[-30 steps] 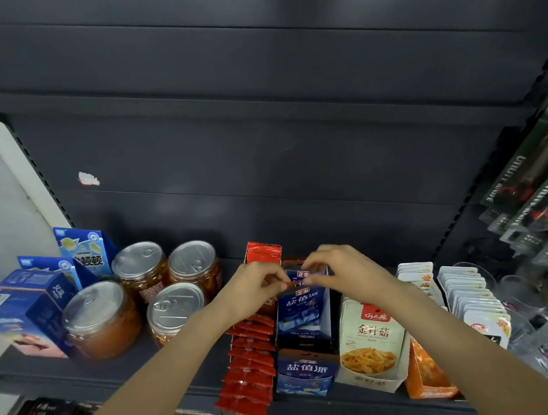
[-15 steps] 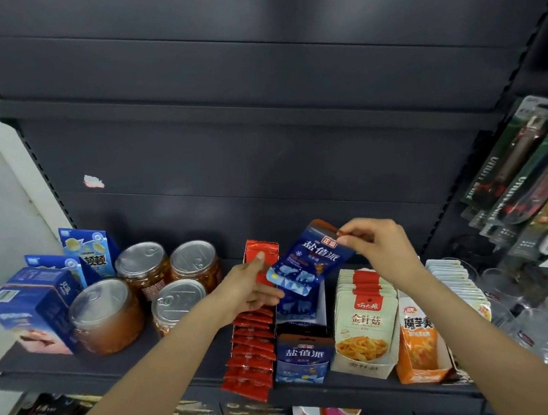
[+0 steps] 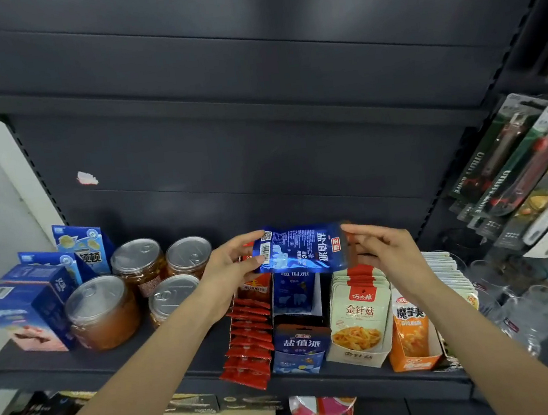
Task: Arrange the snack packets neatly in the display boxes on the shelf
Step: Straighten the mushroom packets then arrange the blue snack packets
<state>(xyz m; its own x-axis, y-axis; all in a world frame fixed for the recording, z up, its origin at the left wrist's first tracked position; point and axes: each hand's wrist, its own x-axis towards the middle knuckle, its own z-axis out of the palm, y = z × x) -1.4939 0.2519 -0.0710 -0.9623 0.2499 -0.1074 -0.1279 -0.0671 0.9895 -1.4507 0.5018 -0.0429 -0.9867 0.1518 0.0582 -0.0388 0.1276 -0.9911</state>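
While hands (image 3: 306, 258) pinch its ends, blue packet (image 3: 300, 250) hangs above boxes (image 3: 298, 345).

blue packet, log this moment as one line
blue packet held sideways above blue display box | left hand grips | right hand grips

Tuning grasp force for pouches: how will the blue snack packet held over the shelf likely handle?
Probably light and floppy: the blue snack packet spans between the left hand and right hand, pinched only at its ends. Its glossy film catches glare, so it is likely slippery. The face looks slightly puffed, so a hard squeeze may crush or burst it.
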